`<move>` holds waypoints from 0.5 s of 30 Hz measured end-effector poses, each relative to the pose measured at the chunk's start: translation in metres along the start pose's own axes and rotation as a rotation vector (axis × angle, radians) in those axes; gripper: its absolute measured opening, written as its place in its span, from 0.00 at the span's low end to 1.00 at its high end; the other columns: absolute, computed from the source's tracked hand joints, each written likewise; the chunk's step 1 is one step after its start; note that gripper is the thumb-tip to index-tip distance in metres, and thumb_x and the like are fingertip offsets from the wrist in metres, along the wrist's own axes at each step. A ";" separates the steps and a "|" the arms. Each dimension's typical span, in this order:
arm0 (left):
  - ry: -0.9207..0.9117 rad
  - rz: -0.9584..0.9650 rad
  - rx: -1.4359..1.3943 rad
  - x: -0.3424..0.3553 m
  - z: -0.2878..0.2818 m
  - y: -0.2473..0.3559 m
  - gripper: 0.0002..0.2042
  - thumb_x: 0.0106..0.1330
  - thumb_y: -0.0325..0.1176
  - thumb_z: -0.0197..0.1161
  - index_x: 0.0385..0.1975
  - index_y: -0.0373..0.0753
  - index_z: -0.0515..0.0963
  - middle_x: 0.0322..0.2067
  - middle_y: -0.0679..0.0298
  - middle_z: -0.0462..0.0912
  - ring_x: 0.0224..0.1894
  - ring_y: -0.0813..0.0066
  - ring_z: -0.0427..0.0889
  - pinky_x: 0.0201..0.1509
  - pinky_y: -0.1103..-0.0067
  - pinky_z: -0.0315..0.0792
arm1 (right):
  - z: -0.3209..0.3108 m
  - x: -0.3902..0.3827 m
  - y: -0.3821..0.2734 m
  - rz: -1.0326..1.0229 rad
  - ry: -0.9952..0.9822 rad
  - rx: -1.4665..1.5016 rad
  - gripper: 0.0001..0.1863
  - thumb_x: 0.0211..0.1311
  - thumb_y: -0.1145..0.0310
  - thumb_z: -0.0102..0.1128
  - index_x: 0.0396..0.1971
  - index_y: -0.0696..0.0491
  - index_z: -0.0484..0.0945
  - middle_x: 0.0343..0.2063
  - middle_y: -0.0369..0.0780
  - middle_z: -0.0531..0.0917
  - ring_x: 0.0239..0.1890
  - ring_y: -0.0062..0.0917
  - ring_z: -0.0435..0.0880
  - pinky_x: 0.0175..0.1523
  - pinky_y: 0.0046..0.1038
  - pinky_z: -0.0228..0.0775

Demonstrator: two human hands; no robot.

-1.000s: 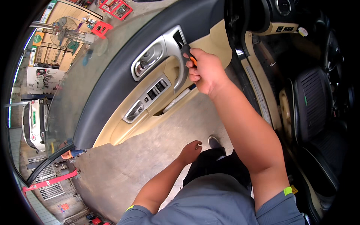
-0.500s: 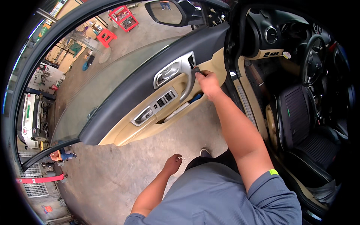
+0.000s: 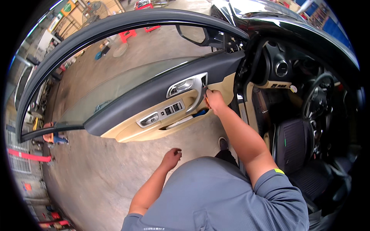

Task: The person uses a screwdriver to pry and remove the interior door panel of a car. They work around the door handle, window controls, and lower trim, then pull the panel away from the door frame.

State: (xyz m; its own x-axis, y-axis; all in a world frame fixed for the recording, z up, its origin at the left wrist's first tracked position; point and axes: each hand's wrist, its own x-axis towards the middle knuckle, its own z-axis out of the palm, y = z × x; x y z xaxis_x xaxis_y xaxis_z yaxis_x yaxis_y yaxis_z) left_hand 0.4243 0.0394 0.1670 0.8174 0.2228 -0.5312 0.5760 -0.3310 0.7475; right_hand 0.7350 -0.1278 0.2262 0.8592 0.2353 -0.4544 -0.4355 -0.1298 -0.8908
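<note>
The open car door [image 3: 119,101] stands in front of me, its inner panel dark above and beige below. My right hand [image 3: 214,101] is closed at the front end of the silver pull handle [image 3: 199,96]. A dark bit and a speck of orange show at its fingers, too small to name. Just above is a narrow dark opening in the silver trim [image 3: 204,79], beside the inner door lever [image 3: 182,87]. My left hand [image 3: 172,158] hangs low over the floor, away from the door, fingers curled in; a small pale spot shows at the fingertips.
Window switches [image 3: 174,109] and a door pocket [image 3: 181,121] with white and blue things lie lower on the panel. The window frame [image 3: 115,20] arches overhead, with the side mirror [image 3: 196,35] beyond. To my right are the driver's seat [image 3: 295,146] and steering wheel [image 3: 317,101].
My view has shifted, so the door sits lower and the car's bonnet shows. My right hand has dropped slightly along the pull handle. My left hand's fingers have curled more.
</note>
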 end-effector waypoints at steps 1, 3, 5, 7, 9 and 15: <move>0.012 0.029 -0.023 0.009 0.005 0.020 0.17 0.64 0.35 0.57 0.49 0.32 0.77 0.33 0.55 0.84 0.32 0.68 0.84 0.41 0.74 0.76 | -0.008 0.015 0.011 -0.078 0.024 -0.194 0.17 0.65 0.59 0.52 0.31 0.60 0.78 0.27 0.46 0.82 0.24 0.34 0.79 0.29 0.34 0.68; 0.039 0.085 -0.097 0.030 0.016 0.063 0.17 0.65 0.34 0.56 0.50 0.31 0.76 0.33 0.56 0.84 0.32 0.70 0.83 0.40 0.75 0.76 | -0.016 0.031 0.011 -0.189 0.032 -0.483 0.19 0.62 0.57 0.57 0.33 0.61 0.80 0.31 0.50 0.84 0.32 0.41 0.84 0.38 0.38 0.74; 0.067 0.114 -0.204 0.042 0.030 0.109 0.17 0.65 0.33 0.56 0.49 0.29 0.75 0.33 0.56 0.83 0.32 0.72 0.82 0.39 0.77 0.76 | -0.022 0.020 -0.007 -0.224 -0.018 -0.650 0.21 0.59 0.55 0.61 0.32 0.62 0.81 0.32 0.51 0.85 0.36 0.44 0.84 0.43 0.39 0.74; 0.123 0.122 -0.258 0.058 0.045 0.156 0.17 0.66 0.36 0.58 0.49 0.29 0.75 0.32 0.57 0.82 0.32 0.72 0.81 0.39 0.76 0.76 | -0.028 0.001 -0.037 -0.230 -0.107 -0.776 0.22 0.56 0.53 0.64 0.31 0.62 0.81 0.32 0.51 0.85 0.38 0.45 0.85 0.44 0.40 0.75; 0.209 0.120 -0.175 0.071 0.060 0.202 0.19 0.66 0.41 0.60 0.47 0.30 0.75 0.32 0.56 0.83 0.32 0.69 0.81 0.39 0.74 0.76 | -0.035 0.014 -0.039 -0.227 -0.178 -0.821 0.25 0.52 0.52 0.68 0.30 0.63 0.81 0.30 0.50 0.85 0.35 0.42 0.86 0.42 0.38 0.75; 0.532 -0.001 0.153 0.091 0.090 0.265 0.22 0.61 0.51 0.66 0.37 0.34 0.76 0.34 0.54 0.85 0.36 0.54 0.84 0.40 0.64 0.75 | -0.044 0.034 -0.035 -0.184 -0.430 -0.507 0.25 0.53 0.55 0.70 0.36 0.66 0.80 0.26 0.46 0.84 0.27 0.29 0.84 0.31 0.33 0.74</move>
State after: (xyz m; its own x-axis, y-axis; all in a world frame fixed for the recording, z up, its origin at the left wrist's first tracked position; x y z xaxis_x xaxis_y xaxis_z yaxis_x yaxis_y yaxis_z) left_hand 0.6506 -0.1102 0.2810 0.7315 0.6428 -0.2275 0.6015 -0.4510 0.6594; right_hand 0.7912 -0.1573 0.2423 0.6784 0.6444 -0.3530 -0.0234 -0.4612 -0.8870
